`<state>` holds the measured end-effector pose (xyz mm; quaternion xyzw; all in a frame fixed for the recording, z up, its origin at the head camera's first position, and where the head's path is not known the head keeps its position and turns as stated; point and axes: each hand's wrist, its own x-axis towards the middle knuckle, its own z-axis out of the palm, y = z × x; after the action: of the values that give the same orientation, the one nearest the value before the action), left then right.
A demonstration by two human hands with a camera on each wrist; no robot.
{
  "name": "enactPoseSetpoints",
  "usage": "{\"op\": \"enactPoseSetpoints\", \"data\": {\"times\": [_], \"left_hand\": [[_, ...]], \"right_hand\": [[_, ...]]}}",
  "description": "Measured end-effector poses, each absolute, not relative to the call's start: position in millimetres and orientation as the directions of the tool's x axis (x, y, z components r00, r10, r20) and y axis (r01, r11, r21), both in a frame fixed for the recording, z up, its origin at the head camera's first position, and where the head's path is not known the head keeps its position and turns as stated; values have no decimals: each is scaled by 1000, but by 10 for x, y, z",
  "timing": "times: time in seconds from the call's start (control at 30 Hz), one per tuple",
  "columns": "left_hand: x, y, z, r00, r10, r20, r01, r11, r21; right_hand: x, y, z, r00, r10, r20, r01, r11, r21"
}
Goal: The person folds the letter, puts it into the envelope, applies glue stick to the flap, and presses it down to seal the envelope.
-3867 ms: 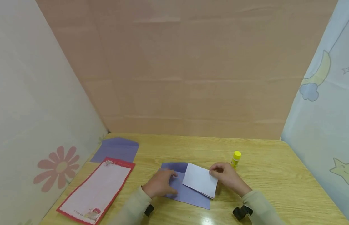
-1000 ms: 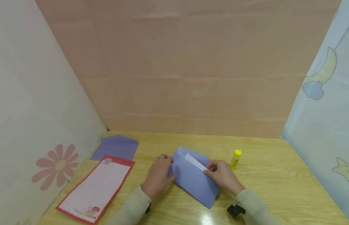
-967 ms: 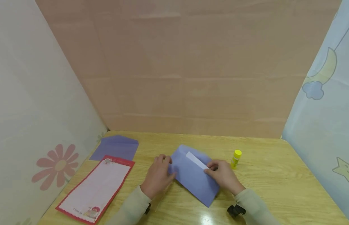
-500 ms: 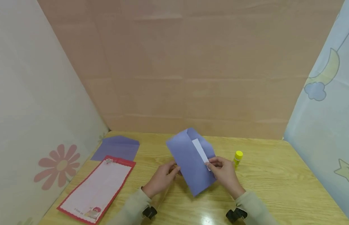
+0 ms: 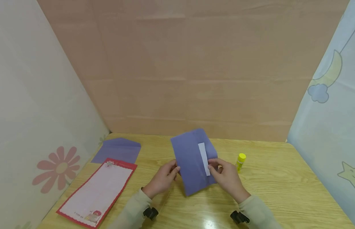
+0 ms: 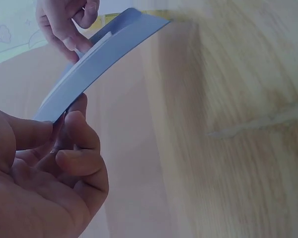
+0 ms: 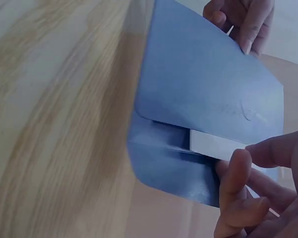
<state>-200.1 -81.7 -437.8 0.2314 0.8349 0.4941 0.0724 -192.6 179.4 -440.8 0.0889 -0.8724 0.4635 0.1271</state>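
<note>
A purple envelope (image 5: 187,160) is held up off the table, tilted, with its flap open toward the right. My left hand (image 5: 162,178) pinches its left edge between thumb and fingers. Most of a folded white paper (image 5: 204,159) sits inside the envelope, a narrow strip showing at the mouth. With thumb and fingertips, my right hand (image 5: 227,178) pinches that paper at the opening. In the right wrist view the thumb lies on the paper's exposed strip (image 7: 213,144), while other fingers are partly hidden behind the flap.
On the wooden table (image 5: 274,184), a second purple envelope (image 5: 117,152) lies at the back left. In front of it is a red-bordered sheet (image 5: 98,190). A yellow-capped glue stick (image 5: 240,161) stands to the right, just beyond the right hand.
The white paper has gone from lying over the envelope to mostly inside it. The envelope has been lifted and turned more upright, and the left hand has come to grip its left edge.
</note>
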Motion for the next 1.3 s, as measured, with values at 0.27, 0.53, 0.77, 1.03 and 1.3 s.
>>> {"op": "enactPoseSetpoints", "data": {"times": [0.27, 0.53, 0.77, 1.03, 1.3], "left_hand": [[-2032, -799, -4346, -867, 484, 114, 353, 436, 828], [-2065, -798, -4353, -872, 480, 101, 335, 431, 838], [-2108, -824, -4353, -855, 511, 91, 341, 422, 840], [-2119, -837, -4346, -843, 533, 77, 338, 413, 845], [-2102, -827, -4369, -845, 531, 69, 315, 390, 865]], "right_hand": [[-1948, 1746, -4372, -966, -30, 255, -233, 518, -823], [-1937, 1736, -4349, -978, -89, 189, -209, 441, -873], [-1953, 1760, -4350, -980, -131, 149, -186, 350, -918], [-1962, 1787, -4354, -975, -172, 141, -186, 281, -942], [-1946, 1800, -4346, -971, -204, 123, -170, 232, -958]]}}
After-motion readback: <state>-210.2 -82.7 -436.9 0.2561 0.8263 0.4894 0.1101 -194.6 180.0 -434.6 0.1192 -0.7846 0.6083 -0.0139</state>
